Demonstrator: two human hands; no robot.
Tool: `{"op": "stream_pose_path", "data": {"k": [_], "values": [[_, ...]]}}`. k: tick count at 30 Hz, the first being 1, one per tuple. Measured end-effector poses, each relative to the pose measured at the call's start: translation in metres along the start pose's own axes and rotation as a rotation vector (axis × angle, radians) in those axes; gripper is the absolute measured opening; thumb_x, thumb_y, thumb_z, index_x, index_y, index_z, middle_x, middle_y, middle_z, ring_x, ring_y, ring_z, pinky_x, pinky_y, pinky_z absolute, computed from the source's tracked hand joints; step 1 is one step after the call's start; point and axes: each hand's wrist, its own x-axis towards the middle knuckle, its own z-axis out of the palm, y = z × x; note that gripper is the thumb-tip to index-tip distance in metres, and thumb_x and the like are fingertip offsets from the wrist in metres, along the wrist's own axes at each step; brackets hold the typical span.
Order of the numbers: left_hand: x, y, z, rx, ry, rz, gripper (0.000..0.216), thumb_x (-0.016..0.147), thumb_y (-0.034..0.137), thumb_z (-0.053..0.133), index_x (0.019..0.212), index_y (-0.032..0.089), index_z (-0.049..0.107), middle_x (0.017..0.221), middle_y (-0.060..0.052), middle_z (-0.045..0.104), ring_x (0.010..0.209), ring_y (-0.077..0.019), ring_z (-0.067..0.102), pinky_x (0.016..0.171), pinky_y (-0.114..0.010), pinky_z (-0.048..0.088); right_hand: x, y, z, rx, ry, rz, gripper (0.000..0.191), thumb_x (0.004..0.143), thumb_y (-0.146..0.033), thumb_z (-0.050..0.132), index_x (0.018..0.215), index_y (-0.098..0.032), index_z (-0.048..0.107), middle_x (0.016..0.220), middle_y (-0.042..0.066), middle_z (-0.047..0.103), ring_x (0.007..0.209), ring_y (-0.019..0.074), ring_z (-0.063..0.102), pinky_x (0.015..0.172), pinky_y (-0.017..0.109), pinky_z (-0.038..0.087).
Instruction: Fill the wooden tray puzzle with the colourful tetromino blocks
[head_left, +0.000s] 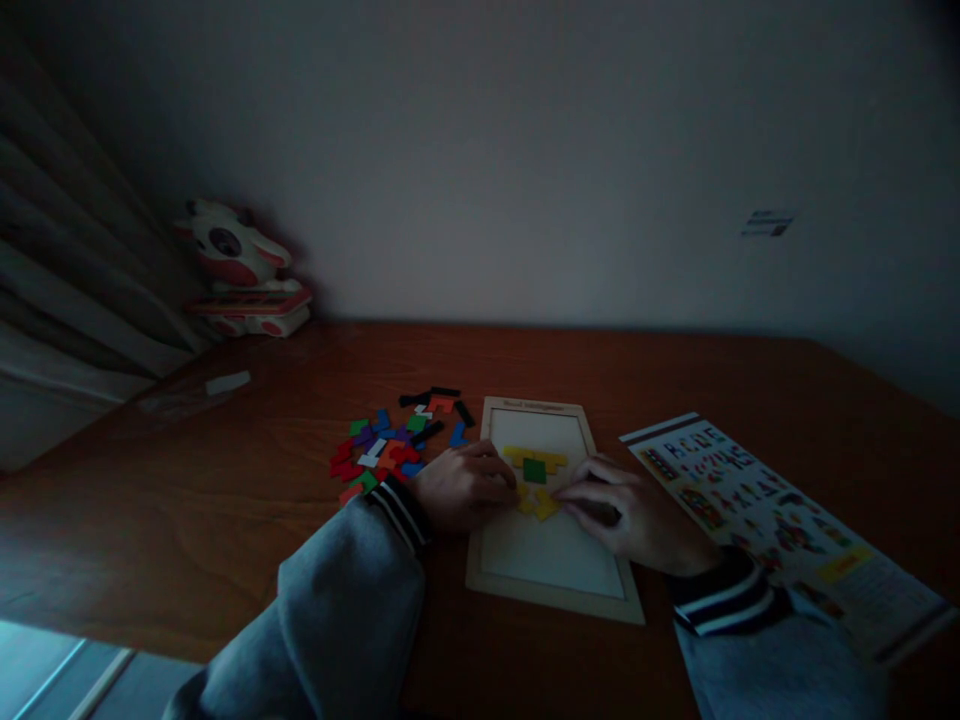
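Note:
A wooden puzzle board (555,600) with a pale inside lies in front of me, slightly turned. On its middle, a green square piece (535,471) sits below a row of yellow pieces (551,460). Just under the green square are more yellow puzzle pieces (546,505). My left hand (469,485) reaches over the board's left edge, fingers curled together, tips at the left one of these lower pieces. From the right, my right hand (630,510) pinches at the right lower yellow piece with thumb and forefinger. The fingertips partly hide both pieces.
Loose coloured puzzle pieces (390,455) lie heaped left of the board. A printed pattern sheet (780,520) lies to the right, partly under my right sleeve. A cow-shaped toy (247,270) stands at the table's back left, near a curtain (67,270). The wall (525,180) rises behind.

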Motion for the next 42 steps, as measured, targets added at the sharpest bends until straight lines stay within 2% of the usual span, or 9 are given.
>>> {"op": "stream_pose_path", "data": {"k": [4, 8, 11, 18, 24, 30, 34, 38, 42], "values": [[0.001, 0.003, 0.003, -0.040, -0.004, -0.042, 0.025, 0.092, 0.017, 0.054, 0.110, 0.021, 0.070, 0.107, -0.007, 0.071, 0.093, -0.0189, 0.064, 0.082, -0.032, 0.055, 0.002, -0.004, 0.001, 0.024, 0.005, 0.005, 0.027, 0.089, -0.013, 0.057, 0.109, -0.025, 0.071, 0.102, 0.006, 0.066, 0.098, 0.0193, 0.065, 0.089, 0.037, 0.056], [0.004, 0.011, 0.000, -0.065, -0.059, -0.028, 0.044, 0.085, 0.022, 0.060, 0.129, 0.021, 0.060, 0.113, -0.010, 0.067, 0.095, -0.0220, 0.063, 0.083, -0.036, 0.055, 0.001, -0.004, 0.003, 0.014, -0.033, 0.021, 0.022, 0.086, -0.031, 0.070, 0.107, -0.024, 0.071, 0.105, 0.006, 0.065, 0.102, 0.0215, 0.064, 0.091, 0.038, 0.056], [0.006, 0.013, 0.000, -0.057, -0.026, -0.011, 0.030, 0.092, 0.036, 0.060, 0.115, 0.020, 0.069, 0.106, -0.010, 0.067, 0.093, -0.0213, 0.063, 0.081, -0.034, 0.055, 0.001, -0.002, 0.004, 0.015, -0.040, 0.022, 0.024, 0.085, -0.036, 0.072, 0.106, -0.024, 0.072, 0.107, 0.007, 0.065, 0.104, 0.0220, 0.064, 0.093, 0.039, 0.055], [0.006, 0.006, 0.010, -0.079, 0.035, 0.038, 0.032, 0.094, 0.046, 0.061, 0.097, 0.016, 0.072, 0.102, -0.009, 0.073, 0.096, -0.0199, 0.068, 0.086, -0.031, 0.054, -0.001, 0.003, 0.009, 0.031, 0.037, 0.055, 0.032, 0.085, -0.032, 0.072, 0.115, -0.025, 0.066, 0.114, 0.006, 0.069, 0.108, 0.0217, 0.066, 0.096, 0.040, 0.055], [0.009, 0.010, 0.010, -0.032, 0.054, 0.045, 0.024, 0.093, 0.038, 0.063, 0.099, 0.016, 0.071, 0.100, -0.007, 0.075, 0.094, -0.0196, 0.067, 0.086, -0.032, 0.054, -0.001, 0.006, 0.010, -0.032, 0.145, 0.097, 0.041, 0.081, -0.033, 0.075, 0.119, -0.026, 0.062, 0.114, 0.006, 0.070, 0.105, 0.0229, 0.068, 0.091, 0.041, 0.058], [0.010, 0.013, 0.006, -0.069, 0.047, 0.042, 0.019, 0.094, 0.023, 0.054, 0.101, 0.016, 0.071, 0.106, -0.009, 0.075, 0.097, -0.0188, 0.067, 0.089, -0.032, 0.054, 0.000, 0.006, 0.008, -0.063, 0.125, 0.074, 0.033, 0.083, -0.036, 0.073, 0.114, -0.027, 0.065, 0.112, 0.006, 0.071, 0.106, 0.0236, 0.067, 0.093, 0.043, 0.057], [0.009, 0.013, 0.006, -0.056, 0.081, 0.042, 0.018, 0.094, 0.021, 0.055, 0.101, 0.017, 0.070, 0.107, -0.007, 0.075, 0.101, -0.0193, 0.067, 0.092, -0.035, 0.053, 0.001, 0.005, 0.007, -0.045, 0.108, 0.097, 0.046, 0.084, -0.043, 0.072, 0.126, -0.027, 0.060, 0.123, 0.007, 0.067, 0.115, 0.0245, 0.064, 0.098, 0.045, 0.055], [0.007, 0.010, 0.007, 0.017, 0.115, -0.063, 0.020, 0.092, 0.029, 0.059, 0.104, 0.018, 0.070, 0.115, -0.009, 0.071, 0.108, -0.0235, 0.064, 0.094, -0.040, 0.052, 0.001, 0.007, 0.008, -0.028, 0.097, 0.087, 0.051, 0.082, -0.044, 0.073, 0.129, -0.026, 0.060, 0.128, 0.008, 0.066, 0.119, 0.0255, 0.062, 0.102, 0.047, 0.053], [0.004, 0.004, 0.012, 0.021, 0.119, -0.189, 0.040, 0.087, 0.045, 0.066, 0.114, 0.016, 0.068, 0.124, -0.014, 0.067, 0.114, -0.0272, 0.063, 0.098, -0.044, 0.052, 0.000, 0.009, 0.009, -0.021, 0.097, 0.097, 0.055, 0.082, -0.043, 0.074, 0.132, -0.027, 0.059, 0.131, 0.008, 0.065, 0.121, 0.0259, 0.061, 0.103, 0.048, 0.052]]}}
